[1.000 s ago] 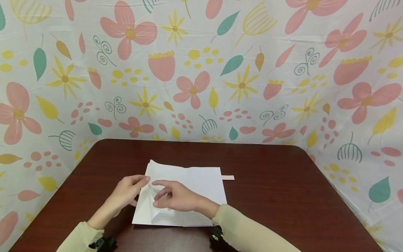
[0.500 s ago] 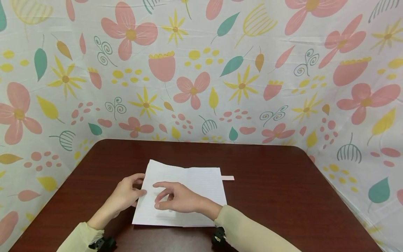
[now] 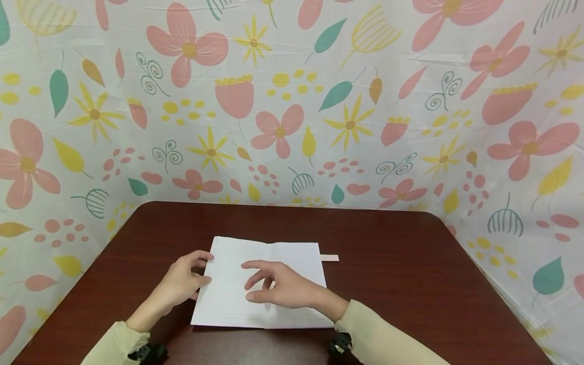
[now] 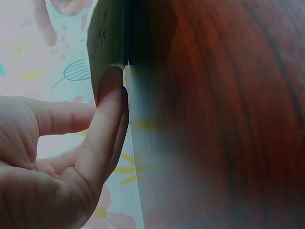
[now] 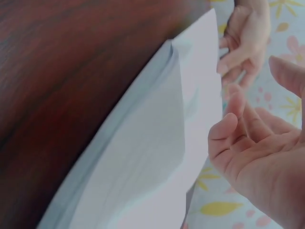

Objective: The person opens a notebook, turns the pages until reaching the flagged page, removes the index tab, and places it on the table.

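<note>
A notebook [image 3: 232,309] with lined white pages lies spread on the table in the head view. My left hand [image 3: 182,279] grips its left edge, thumb at the page edge. In the left wrist view, fingers [image 4: 102,124] of that hand reach against the underside of the cover [image 4: 105,43]. My right hand [image 3: 289,289] hovers over the middle of the notebook, fingers loosely bent and nothing between them. The right wrist view shows the right hand [image 5: 267,157] beside the pages [image 5: 143,138], which rise in a slight curve.
A pale strip [image 3: 329,258] sticks out past the notebook's right edge. The dark brown wooden table [image 3: 401,263] extends around it. Behind and at both sides hangs a white flower-patterned cloth [image 3: 292,56].
A lifted page at the left has come down flat onto the left side. My right hand has moved right toward the notebook's middle, while my left hand has shifted slightly at the edge.
</note>
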### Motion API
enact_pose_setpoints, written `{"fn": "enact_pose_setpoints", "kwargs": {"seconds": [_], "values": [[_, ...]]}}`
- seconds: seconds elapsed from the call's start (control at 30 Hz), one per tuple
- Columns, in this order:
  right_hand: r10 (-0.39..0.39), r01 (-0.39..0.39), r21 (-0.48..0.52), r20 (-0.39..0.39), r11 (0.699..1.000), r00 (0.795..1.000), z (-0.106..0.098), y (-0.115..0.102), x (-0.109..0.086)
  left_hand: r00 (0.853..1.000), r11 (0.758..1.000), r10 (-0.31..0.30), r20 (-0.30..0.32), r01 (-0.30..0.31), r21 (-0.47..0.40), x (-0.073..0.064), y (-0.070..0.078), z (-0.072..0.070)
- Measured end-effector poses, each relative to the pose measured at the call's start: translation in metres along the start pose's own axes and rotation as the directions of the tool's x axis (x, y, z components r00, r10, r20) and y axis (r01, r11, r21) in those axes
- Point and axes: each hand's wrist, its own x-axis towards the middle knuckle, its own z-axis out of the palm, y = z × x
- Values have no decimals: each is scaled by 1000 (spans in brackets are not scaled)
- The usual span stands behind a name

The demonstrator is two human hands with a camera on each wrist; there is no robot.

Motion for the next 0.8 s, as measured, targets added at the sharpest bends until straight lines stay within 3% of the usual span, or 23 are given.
{"fn": "enact_pose_setpoints", "kwargs": {"seconds": [0.43, 0.8], "values": [[13, -28, -130, -115, 991, 993, -50, 31, -42, 999, 999, -39, 19, 39, -8, -1, 0, -1], [46, -99, -249, -208, 963, 977, -82, 54, -84, 1000, 1000, -22, 18, 23, -4, 0, -4, -2]]}}
